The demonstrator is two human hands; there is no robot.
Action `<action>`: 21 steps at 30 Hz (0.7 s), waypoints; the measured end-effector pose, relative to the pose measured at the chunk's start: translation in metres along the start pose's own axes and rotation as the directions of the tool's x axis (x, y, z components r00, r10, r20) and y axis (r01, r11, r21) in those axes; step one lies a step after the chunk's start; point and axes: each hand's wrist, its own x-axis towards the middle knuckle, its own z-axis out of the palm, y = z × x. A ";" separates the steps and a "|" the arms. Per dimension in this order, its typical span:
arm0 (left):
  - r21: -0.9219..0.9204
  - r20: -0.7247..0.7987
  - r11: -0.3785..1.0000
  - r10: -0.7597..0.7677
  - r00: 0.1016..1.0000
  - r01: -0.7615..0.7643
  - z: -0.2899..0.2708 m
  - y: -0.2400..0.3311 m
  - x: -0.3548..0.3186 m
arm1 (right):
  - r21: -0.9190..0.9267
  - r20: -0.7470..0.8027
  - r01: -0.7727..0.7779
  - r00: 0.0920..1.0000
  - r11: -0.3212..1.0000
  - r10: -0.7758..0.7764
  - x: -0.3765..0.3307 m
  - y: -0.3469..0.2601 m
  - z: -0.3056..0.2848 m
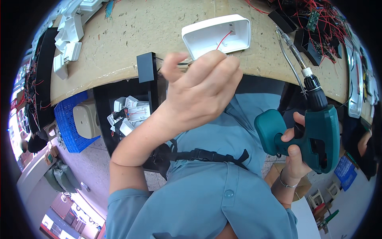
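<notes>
My right hand [296, 147] grips a green soldering gun [324, 137] by its handle. From its black nose, a metal soldering tip with a thin curved feed tube beside it points up over the table's right side. My left hand [203, 85] is closed in front of a white plastic housing [193, 42], fingers curled and the little finger lifted away. Its fingertips are hidden behind the knuckles, so what they pinch does not show. A red wire [223, 38] runs from a hole inside the open housing down behind these fingers.
Black boxes with circuit boards and tangled red wires [326, 28] crowd the far right. White housings [71, 34] lie at the far left. A small black block [146, 67] sits at the table's [119, 40] front edge. Below it, an open drawer holds white parts [137, 112], near a blue crate [71, 125].
</notes>
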 end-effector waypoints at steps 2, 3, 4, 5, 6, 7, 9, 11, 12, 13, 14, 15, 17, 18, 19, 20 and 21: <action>0.039 0.065 0.999 0.016 0.998 -0.019 -0.001 0.001 0.002 | 0.010 -0.003 -0.003 1.000 1.000 0.003 0.000 -0.001 0.001; 0.039 0.105 0.998 0.054 0.993 -0.058 0.002 -0.001 0.003 | 0.011 -0.004 0.001 1.000 1.000 -0.001 0.000 -0.001 0.001; 0.039 0.145 0.995 0.090 0.985 -0.097 0.003 -0.002 0.004 | 0.012 -0.005 0.006 1.000 1.000 -0.006 0.000 -0.001 0.001; 0.039 0.143 0.994 0.093 0.985 -0.099 0.001 -0.003 0.005 | 0.012 -0.007 0.008 1.000 1.000 -0.008 -0.001 0.000 0.001; 0.024 0.198 0.995 0.088 0.976 -0.095 -0.001 -0.003 0.007 | 0.013 -0.011 0.001 1.000 1.000 -0.001 -0.002 0.000 0.000; 0.009 0.252 0.996 0.085 0.964 -0.090 -0.004 -0.003 0.009 | 0.013 -0.014 -0.005 1.000 1.000 0.006 -0.002 0.001 0.000; -0.047 0.253 0.994 0.103 0.962 -0.094 -0.009 -0.003 0.014 | 0.002 -0.011 0.001 1.000 1.000 -0.001 -0.002 0.001 -0.002; -0.101 0.254 0.990 0.119 0.960 -0.096 -0.010 -0.002 0.018 | -0.006 -0.004 0.007 1.000 1.000 -0.007 -0.001 0.000 -0.003; -0.181 0.168 0.979 0.119 0.979 -0.088 -0.009 0.001 0.020 | -0.003 -0.021 0.012 1.000 1.000 -0.012 0.000 -0.001 -0.002; -0.261 0.081 0.962 0.112 0.990 -0.087 -0.007 0.003 0.022 | 0.000 -0.037 0.017 0.999 1.000 -0.017 0.000 -0.001 -0.002; -0.259 0.081 0.962 0.111 0.990 -0.087 -0.006 0.003 0.025 | 0.001 -0.036 0.017 0.999 1.000 -0.017 0.000 0.000 -0.003; -0.313 0.071 0.947 0.093 0.993 -0.066 -0.004 0.001 0.028 | -0.007 -0.034 0.020 0.999 1.000 -0.020 0.001 0.000 -0.004; -0.364 0.064 0.930 0.075 0.995 -0.047 0.006 -0.003 0.031 | -0.011 -0.031 0.024 0.999 1.000 -0.024 0.003 0.001 -0.005; -0.345 -0.035 0.938 0.002 0.999 -0.014 0.015 -0.005 0.031 | 0.003 -0.027 0.023 0.999 1.000 -0.023 0.002 0.000 -0.004; -0.330 -0.134 0.944 -0.069 0.989 0.021 0.020 -0.006 0.029 | 0.018 -0.024 0.022 0.999 1.000 -0.022 0.002 -0.001 -0.004; -0.330 -0.136 0.944 -0.069 0.988 0.020 0.019 -0.006 0.027 | 0.018 -0.024 0.024 0.999 1.000 -0.024 0.002 -0.001 -0.002; -0.274 -0.113 0.960 -0.094 0.989 0.060 0.019 -0.007 0.024 | 0.019 -0.025 0.019 1.000 1.000 -0.019 0.002 -0.001 -0.001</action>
